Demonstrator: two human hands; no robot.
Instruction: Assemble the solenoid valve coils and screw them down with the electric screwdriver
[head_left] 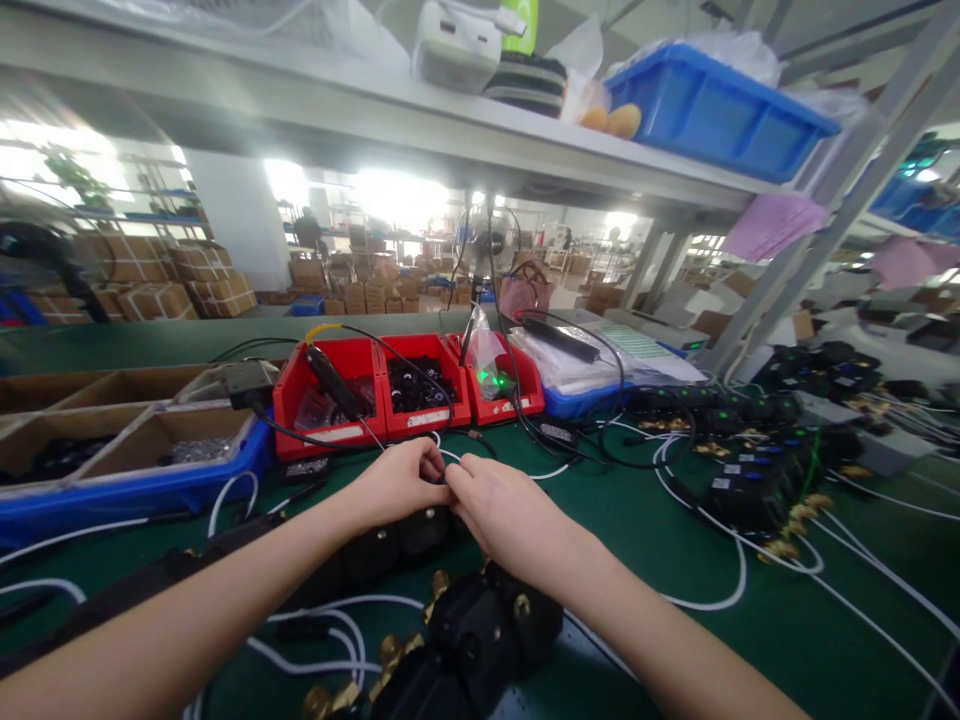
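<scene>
My left hand (397, 482) and my right hand (504, 515) meet over the green bench, fingertips pinched together on a small dark part (448, 477) that I cannot make out. Both hands are closed. Directly beneath them stands a row of black valve bodies (390, 548), and closer to me lie more black valves with brass fittings (465, 640). White cables (330, 640) loop around these parts.
Three red bins (375, 395) with small black parts stand behind the hands. A blue tray with cardboard dividers (127, 455) sits at left. Finished black units with white cables (757, 470) crowd the right. A metal shelf with a blue crate (712, 110) hangs overhead.
</scene>
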